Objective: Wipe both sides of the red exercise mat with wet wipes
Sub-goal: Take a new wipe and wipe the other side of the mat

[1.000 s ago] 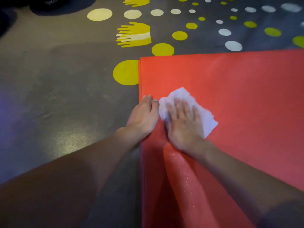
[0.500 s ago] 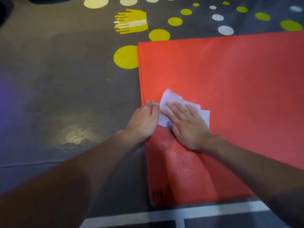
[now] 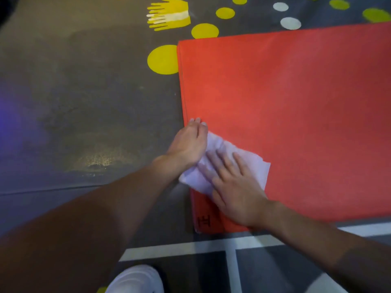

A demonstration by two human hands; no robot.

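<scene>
The grey floor (image 3: pixel 74 92) takes up the left of the view, with a shiny patch well left of the left hand's fingers. Near the bottom edge, below both hands, the toe of a white shoe (image 3: pixel 135 280) shows beside white floor lines (image 3: pixel 190 248).

Far beyond the fingertips lies a painted yellow handprint (image 3: pixel 169 14). A large yellow dot (image 3: pixel 163 59) sits closer, its right side touching the mat's left edge.

The left hand (image 3: pixel 188 142) rests flat on the left edge of the red exercise mat (image 3: pixel 296 92). Its fingers (image 3: pixel 197 123) are straight and pressed together, with the tips on the mat border.

Just right of that hand, touching its side, a white wet wipe (image 3: pixel 256 166) lies crumpled on the mat. The right hand (image 3: pixel 237 187) presses down on it, palm flat. Its fingers (image 3: pixel 222 163) are straight and slightly spread, pointing up and left toward the left hand. The wipe sticks out past those fingers on both sides.

Below the right hand's thumb side, the mat's near-left corner carries a small dark printed mark (image 3: pixel 204 222). The mat lies flat on the floor and runs from the fingers out to the right edge of view. Beyond its far edge are more yellow and white dots (image 3: pixel 291 23).
</scene>
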